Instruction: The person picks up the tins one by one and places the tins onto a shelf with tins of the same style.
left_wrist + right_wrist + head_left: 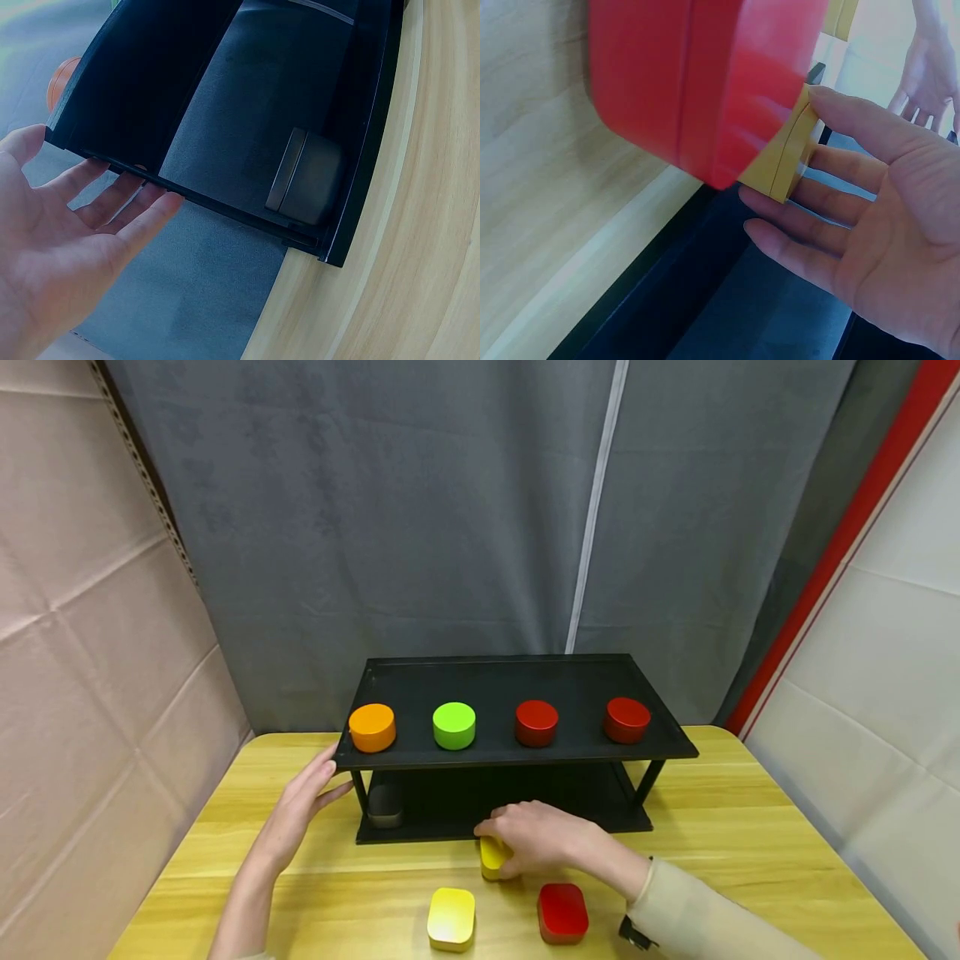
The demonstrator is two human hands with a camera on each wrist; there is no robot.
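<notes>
My right hand [536, 837] pinches a yellow block [492, 858] between thumb and fingers, low at the front edge of the black two-tier rack [495, 760]. In the right wrist view the thumb lies on one side of that yellow block [784, 154], with fingers on the other. At the rack's left end, my left hand [295, 806] rests with fairly straight fingers against the upper tier's edge. The left wrist view has its fingertips [174, 201] at the thin side post. A second yellow block [452, 917] and a red rounded-square block [562, 912] lie on the table nearer me.
On the upper tier stand an orange round block [372, 727], a green one [453, 725] and two red ones [536, 723]. A dark rounded block [304, 176] sits on the lower tier's left end. Behind the wooden table [337, 910] hangs a grey curtain [420, 527].
</notes>
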